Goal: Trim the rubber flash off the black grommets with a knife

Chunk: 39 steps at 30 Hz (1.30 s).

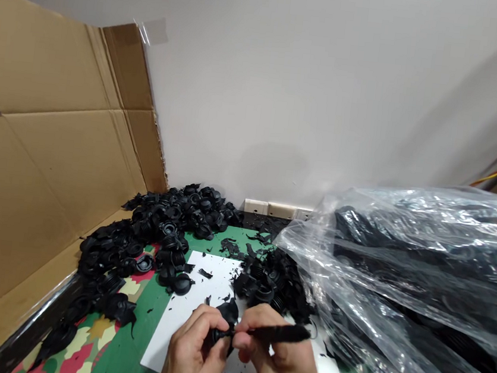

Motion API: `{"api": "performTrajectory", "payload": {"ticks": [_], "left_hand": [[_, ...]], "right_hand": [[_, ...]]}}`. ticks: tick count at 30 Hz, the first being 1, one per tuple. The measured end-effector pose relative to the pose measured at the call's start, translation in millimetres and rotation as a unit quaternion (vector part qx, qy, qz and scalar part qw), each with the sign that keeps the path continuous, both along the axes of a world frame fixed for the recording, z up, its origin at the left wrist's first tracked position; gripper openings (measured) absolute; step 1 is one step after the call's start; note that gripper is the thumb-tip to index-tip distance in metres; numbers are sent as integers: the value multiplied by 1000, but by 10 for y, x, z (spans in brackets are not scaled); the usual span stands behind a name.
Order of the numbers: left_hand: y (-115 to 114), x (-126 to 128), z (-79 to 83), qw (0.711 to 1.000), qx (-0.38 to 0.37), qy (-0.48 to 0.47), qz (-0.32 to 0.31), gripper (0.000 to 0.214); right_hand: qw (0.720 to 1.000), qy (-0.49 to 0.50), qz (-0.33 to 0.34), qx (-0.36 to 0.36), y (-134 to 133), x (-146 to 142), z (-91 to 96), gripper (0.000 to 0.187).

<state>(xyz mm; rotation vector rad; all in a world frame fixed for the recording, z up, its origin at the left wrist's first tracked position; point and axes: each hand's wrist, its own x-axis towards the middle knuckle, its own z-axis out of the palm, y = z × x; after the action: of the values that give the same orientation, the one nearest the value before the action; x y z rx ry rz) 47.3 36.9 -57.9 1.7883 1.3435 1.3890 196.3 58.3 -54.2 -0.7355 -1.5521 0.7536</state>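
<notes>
Over the white sheet (173, 315), my left hand (192, 351) is closed on a black ribbed rubber part (217, 335), pinching it between thumb and fingers. My right hand (280, 361) grips a slim pen-like tool with a black handle (285, 334). Its working tip meets the rubber part, but the fingers hide the exact contact. A thin black flap (229, 310) rises just behind the fingertips. Small black scraps lie on the sheet around both hands. Just beyond my right hand is a heap of similar black parts (269, 281).
A larger pile of black rubber parts (173, 220) spreads along the left and back. Cardboard (49, 128) stands at the left. A clear plastic bag (402, 258) with black contents fills the right. Behind are a wall (307, 97) and white sockets (280, 212); a green mat (137, 332) lies underneath.
</notes>
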Motion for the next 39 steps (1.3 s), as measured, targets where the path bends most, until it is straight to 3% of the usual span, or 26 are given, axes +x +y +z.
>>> {"api": "performTrajectory", "payload": {"ticks": [3, 5, 7, 10, 14, 21, 29, 39], "left_hand": [[-11, 10, -14, 999, -14, -31, -11, 10], [-19, 17, -33, 997, -29, -71, 12, 10], [-23, 25, -51, 993, -47, -106, 36, 11], [-20, 27, -58, 990, -54, -119, 51, 13], [-12, 19, -45, 991, -47, -112, 56, 13], [-15, 0, -38, 993, -32, -100, 59, 9], [-16, -5, -34, 993, -12, -91, 70, 3], [-18, 1, 0, 995, 7, -77, 55, 13]], "right_hand": [[991, -34, -87, 92, 48, 81, 37, 14], [985, -25, -159, 66, 103, 177, 69, 9], [981, -5, -190, -32, 149, 260, 86, 8], [973, 27, -140, -183, 177, 303, 79, 22], [962, 44, -57, -264, 156, 250, 72, 35], [949, 71, 0, -306, 96, 144, 135, 39], [935, 20, 62, -349, 84, 116, 117, 34], [920, 61, 96, -374, -32, -71, 217, 20]]}}
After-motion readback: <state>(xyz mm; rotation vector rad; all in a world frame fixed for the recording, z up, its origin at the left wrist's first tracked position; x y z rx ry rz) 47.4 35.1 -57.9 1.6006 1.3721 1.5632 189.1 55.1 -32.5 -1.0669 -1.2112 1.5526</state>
